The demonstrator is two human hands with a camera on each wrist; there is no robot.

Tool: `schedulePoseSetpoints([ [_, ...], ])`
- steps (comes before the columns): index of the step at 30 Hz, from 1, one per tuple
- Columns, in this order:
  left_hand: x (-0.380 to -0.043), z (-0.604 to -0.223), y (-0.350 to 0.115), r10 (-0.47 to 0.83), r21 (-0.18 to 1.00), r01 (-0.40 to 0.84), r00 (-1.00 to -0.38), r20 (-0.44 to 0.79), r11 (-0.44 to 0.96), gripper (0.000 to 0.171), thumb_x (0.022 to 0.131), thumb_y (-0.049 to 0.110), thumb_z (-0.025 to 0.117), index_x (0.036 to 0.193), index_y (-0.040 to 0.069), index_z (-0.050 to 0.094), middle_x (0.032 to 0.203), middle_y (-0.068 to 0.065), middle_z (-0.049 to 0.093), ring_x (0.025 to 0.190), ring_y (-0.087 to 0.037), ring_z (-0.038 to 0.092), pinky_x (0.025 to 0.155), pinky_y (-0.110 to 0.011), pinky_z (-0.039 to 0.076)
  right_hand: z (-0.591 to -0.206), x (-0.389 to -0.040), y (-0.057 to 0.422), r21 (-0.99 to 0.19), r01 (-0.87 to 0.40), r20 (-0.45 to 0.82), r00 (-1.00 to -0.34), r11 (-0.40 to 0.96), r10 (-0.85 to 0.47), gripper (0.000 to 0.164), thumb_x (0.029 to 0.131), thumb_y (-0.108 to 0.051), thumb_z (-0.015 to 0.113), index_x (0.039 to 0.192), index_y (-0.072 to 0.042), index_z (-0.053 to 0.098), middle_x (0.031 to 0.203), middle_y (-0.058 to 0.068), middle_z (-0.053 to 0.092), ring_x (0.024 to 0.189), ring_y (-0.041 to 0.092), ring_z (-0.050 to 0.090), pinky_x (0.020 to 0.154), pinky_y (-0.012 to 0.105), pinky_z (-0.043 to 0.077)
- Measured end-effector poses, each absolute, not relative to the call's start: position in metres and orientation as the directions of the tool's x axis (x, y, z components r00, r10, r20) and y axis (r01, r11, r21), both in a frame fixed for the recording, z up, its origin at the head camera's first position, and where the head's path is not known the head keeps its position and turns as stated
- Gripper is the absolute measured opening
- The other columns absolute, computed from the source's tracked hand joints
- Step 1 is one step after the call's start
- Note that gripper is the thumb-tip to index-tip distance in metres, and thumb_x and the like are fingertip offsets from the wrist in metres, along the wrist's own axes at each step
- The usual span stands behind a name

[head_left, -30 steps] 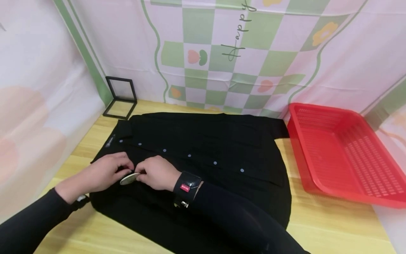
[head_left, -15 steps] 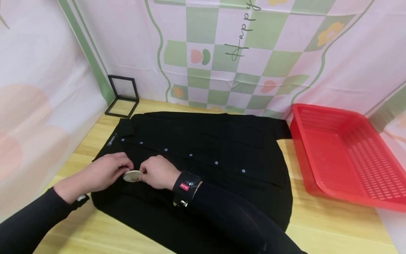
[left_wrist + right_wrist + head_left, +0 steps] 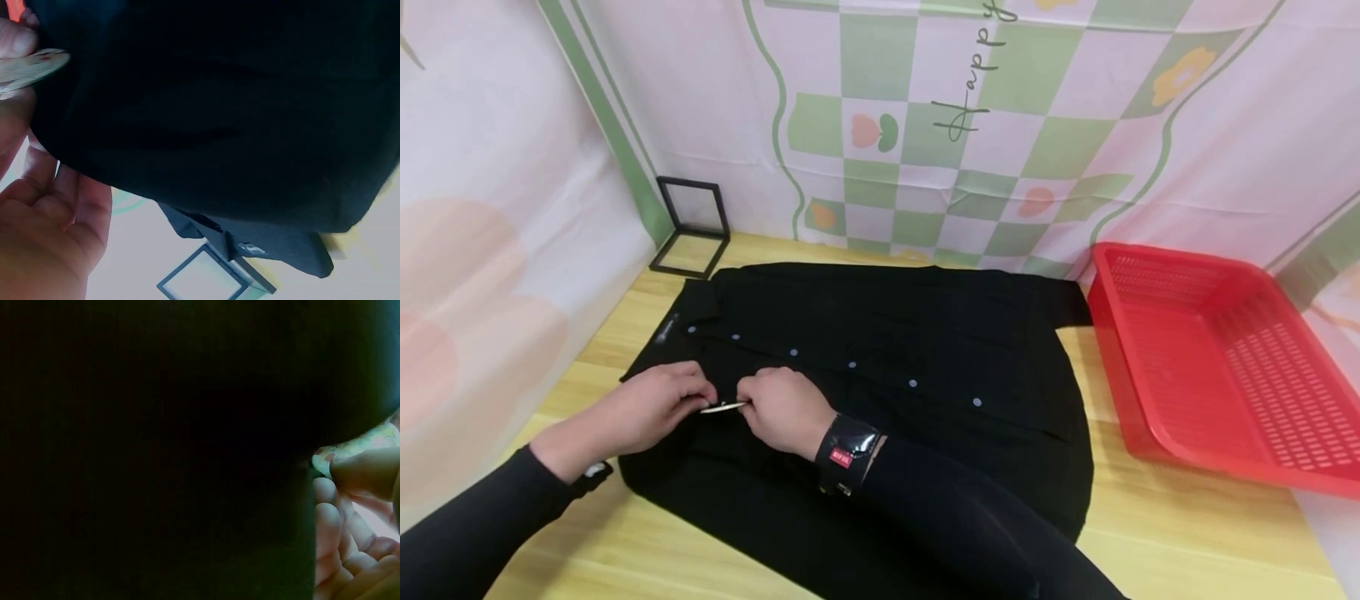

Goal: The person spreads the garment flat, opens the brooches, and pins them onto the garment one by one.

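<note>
A black button-up shirt (image 3: 880, 325) lies spread out, its placket of small bluish buttons running across. On its lower left part, my right hand (image 3: 786, 410) grips a thin round badge (image 3: 722, 407) by its right edge. The badge stands nearly edge-on in the head view; pale, coloured print shows on the badge (image 3: 359, 447) in the right wrist view. My left hand (image 3: 632, 408) pinches the shirt's cloth right at the badge's left edge. In the left wrist view, the badge (image 3: 31, 67) sits between fingertips beside the dark cloth. The badge's back is hidden.
A red plastic basket (image 3: 1108, 358) stands at the right on the wood-pattern table (image 3: 1210, 533). A black hinged frame (image 3: 725, 223) stands open at the back left. Printed curtains (image 3: 820, 75) close off the back and sides.
The badge has turned from showing its pale round side to nearly edge-on. My right hand has shifted slightly right and rolled over; my left hand stays almost in place.
</note>
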State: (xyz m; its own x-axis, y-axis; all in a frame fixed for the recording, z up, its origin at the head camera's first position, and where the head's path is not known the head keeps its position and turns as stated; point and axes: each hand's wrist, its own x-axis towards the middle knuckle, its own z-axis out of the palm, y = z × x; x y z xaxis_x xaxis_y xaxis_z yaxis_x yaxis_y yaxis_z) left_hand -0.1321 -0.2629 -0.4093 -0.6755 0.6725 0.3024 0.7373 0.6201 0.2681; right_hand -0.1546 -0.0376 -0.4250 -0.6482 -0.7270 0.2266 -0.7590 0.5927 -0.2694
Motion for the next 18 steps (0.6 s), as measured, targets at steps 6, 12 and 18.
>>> schedulePoseSetpoints([
  [6, -0.131, -0.407, -0.263, 0.672, 0.299, 0.715, -0.697, 0.249, 0.631, 0.023, 0.083, -0.004, 0.075, 0.096, 0.015, 0.072, 0.092, 0.012, 0.056, 0.082, -0.005, 0.056, 0.071, -0.032, 0.052, -0.421, -0.151, -0.034, -0.231, -0.784, 0.270, -0.621, 0.577, -0.736, 0.005, 0.089, -0.019, 0.072, 0.085, -0.021, 0.070, 0.078, -0.010, 0.059, 0.068, 0.006, 0.056, 0.056, 0.021, 0.044],
  [12, -0.125, -0.406, -0.263, 0.659, 0.341, 0.673, -0.731, 0.174, 0.657, 0.026, 0.082, 0.007, 0.078, 0.107, 0.016, 0.074, 0.104, 0.012, 0.056, 0.093, -0.010, 0.056, 0.078, -0.039, 0.048, -0.420, -0.147, -0.033, -0.185, -0.797, 0.270, -0.604, 0.576, -0.750, 0.007, 0.089, -0.019, 0.072, 0.083, -0.020, 0.068, 0.074, -0.008, 0.055, 0.065, 0.007, 0.054, 0.052, 0.021, 0.042],
  [18, -0.122, -0.410, -0.263, 0.668, 0.295, 0.730, -0.684, 0.293, 0.617, 0.022, 0.080, 0.009, 0.081, 0.101, 0.016, 0.079, 0.099, 0.012, 0.058, 0.087, -0.008, 0.054, 0.072, -0.033, 0.046, -0.421, -0.143, -0.034, -0.138, -0.815, 0.287, -0.577, 0.563, -0.765, 0.010, 0.090, -0.020, 0.071, 0.082, -0.019, 0.066, 0.073, -0.006, 0.054, 0.064, 0.008, 0.055, 0.051, 0.023, 0.043],
])
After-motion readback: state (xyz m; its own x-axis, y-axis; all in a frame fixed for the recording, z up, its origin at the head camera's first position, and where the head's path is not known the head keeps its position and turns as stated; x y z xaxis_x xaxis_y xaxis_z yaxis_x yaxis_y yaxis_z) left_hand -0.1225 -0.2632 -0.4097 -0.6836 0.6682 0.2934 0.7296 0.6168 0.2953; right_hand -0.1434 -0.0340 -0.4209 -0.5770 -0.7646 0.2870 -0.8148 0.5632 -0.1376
